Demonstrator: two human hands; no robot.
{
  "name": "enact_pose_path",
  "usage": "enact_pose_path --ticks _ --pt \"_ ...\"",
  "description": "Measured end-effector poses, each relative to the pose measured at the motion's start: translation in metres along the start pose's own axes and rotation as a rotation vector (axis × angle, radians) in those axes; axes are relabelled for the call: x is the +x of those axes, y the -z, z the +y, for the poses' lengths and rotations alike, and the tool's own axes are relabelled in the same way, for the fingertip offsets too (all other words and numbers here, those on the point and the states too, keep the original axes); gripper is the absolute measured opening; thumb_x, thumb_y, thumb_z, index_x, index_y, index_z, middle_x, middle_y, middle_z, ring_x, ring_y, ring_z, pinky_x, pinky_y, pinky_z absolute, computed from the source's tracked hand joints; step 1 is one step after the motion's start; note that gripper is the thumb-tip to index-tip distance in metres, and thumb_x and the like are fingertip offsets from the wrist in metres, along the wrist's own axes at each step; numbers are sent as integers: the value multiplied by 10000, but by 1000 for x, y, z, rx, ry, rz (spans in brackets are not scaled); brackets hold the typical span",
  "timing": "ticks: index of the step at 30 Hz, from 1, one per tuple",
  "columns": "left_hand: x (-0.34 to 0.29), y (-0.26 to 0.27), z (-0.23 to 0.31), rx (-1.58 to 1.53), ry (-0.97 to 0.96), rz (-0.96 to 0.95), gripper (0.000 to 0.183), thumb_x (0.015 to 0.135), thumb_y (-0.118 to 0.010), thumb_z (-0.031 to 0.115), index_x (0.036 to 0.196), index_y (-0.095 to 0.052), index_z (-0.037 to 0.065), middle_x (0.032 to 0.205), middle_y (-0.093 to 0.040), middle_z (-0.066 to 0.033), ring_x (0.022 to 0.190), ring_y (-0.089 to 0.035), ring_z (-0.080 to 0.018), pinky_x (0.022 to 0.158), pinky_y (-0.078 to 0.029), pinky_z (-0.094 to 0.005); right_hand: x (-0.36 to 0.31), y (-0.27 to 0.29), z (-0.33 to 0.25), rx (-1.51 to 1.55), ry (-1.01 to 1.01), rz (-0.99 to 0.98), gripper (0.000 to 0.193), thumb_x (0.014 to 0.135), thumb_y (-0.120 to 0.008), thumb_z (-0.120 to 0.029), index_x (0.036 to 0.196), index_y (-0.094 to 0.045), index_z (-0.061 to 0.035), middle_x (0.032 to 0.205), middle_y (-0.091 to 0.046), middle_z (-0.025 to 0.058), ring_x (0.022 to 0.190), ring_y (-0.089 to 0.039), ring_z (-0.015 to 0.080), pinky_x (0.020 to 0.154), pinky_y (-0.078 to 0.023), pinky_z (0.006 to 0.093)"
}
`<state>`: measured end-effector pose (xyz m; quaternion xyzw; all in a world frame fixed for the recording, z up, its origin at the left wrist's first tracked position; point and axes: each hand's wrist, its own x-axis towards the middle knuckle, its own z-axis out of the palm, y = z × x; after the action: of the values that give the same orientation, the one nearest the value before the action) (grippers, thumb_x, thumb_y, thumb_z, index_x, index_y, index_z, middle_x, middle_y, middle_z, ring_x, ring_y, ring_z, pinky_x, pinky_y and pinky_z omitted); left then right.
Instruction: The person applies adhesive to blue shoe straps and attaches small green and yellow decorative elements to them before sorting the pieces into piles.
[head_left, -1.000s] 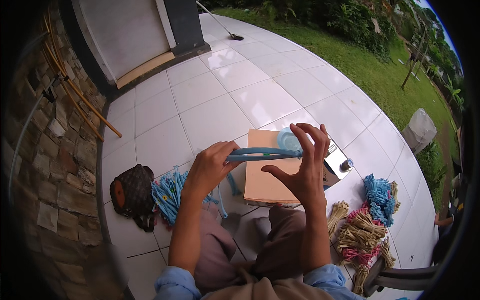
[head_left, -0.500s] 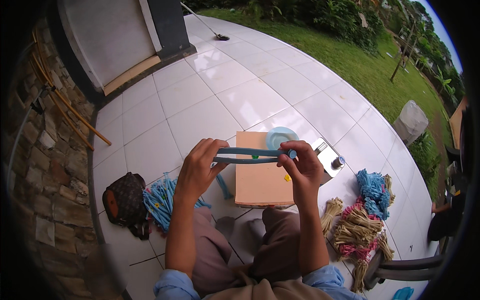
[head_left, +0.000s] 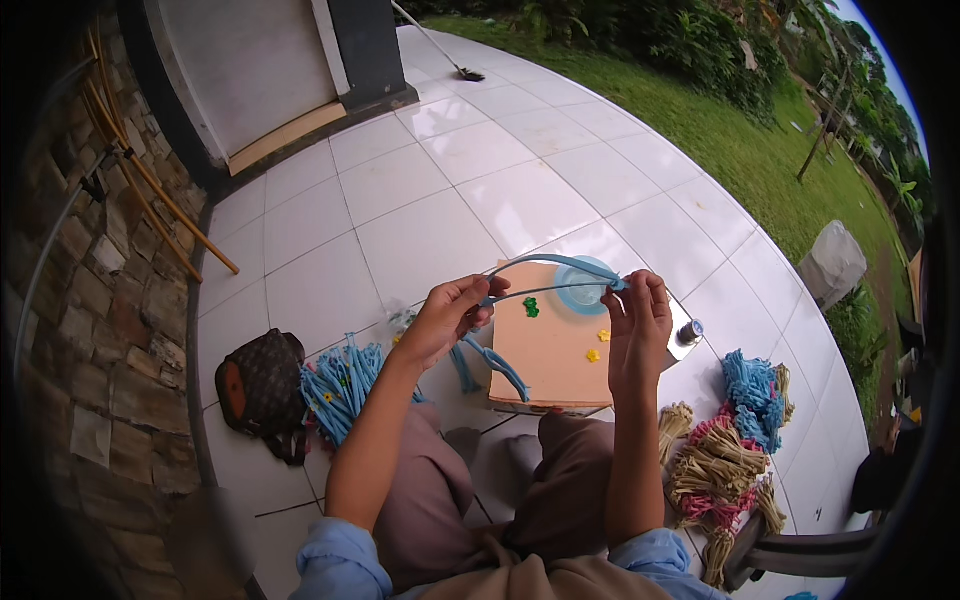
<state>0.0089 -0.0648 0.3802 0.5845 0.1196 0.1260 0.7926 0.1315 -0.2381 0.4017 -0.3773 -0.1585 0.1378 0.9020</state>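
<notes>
A light-blue fabric strip (head_left: 555, 258) is stretched in a loop between my two hands above a peach-topped box (head_left: 545, 365). The fingers of my left hand (head_left: 445, 318) pinch one end, and a twisted tail hangs below it over the box's edge. At the other end, my right hand (head_left: 640, 320) is closed on a knot-like bunch in the strip. Under the loop, a translucent blue bowl (head_left: 582, 299) rests at the box's far side. A green flower-shaped piece (head_left: 531, 308) and two small yellow ones (head_left: 592, 355) lie on the box top.
Bundled blue strips (head_left: 343, 388) lie at left beside a dark patterned bag (head_left: 258, 385). To the right are a small jar (head_left: 690, 332) on a metal tray and piles of blue (head_left: 752, 390), beige (head_left: 715, 455) and pink bundles. A stone wall (head_left: 90, 350) borders the left.
The strip went from two flat parallel lengths to a bowed loop, with a tail now hanging by my left hand. My right hand has turned more upright, and the view has shifted slightly.
</notes>
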Motion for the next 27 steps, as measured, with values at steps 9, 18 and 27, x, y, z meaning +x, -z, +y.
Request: enact_pose_path --ticks 9,18,27 --pt "5 11 -8 -337 -137 258 232 922 -455 240 925 -526 19 764 -511 -10 520 -305 -22 471 -266 -163 -1 22 10 -1043 -292 -616 184 769 -649 -79 843 -526 37 721 -601 102 655 -605 157 569 -477 255" --pt "-6 1 2 255 -210 22 282 902 -400 257 709 -489 71 589 -381 69 488 -258 -6 485 -213 -166 3 2 12 -528 -13 -342 555 828 -616 -183 1282 -347 -9 1078 -550 168 824 -594 200 715 -491 281" --pt "-9 1 3 293 -23 -154 289 888 -414 269 690 -477 67 568 -346 70 476 -241 -5 481 -202 -175 4 3 -1 -458 179 -214 398 820 -580 -32 1192 -439 -8 862 -579 108 724 -571 120 649 -482 253"
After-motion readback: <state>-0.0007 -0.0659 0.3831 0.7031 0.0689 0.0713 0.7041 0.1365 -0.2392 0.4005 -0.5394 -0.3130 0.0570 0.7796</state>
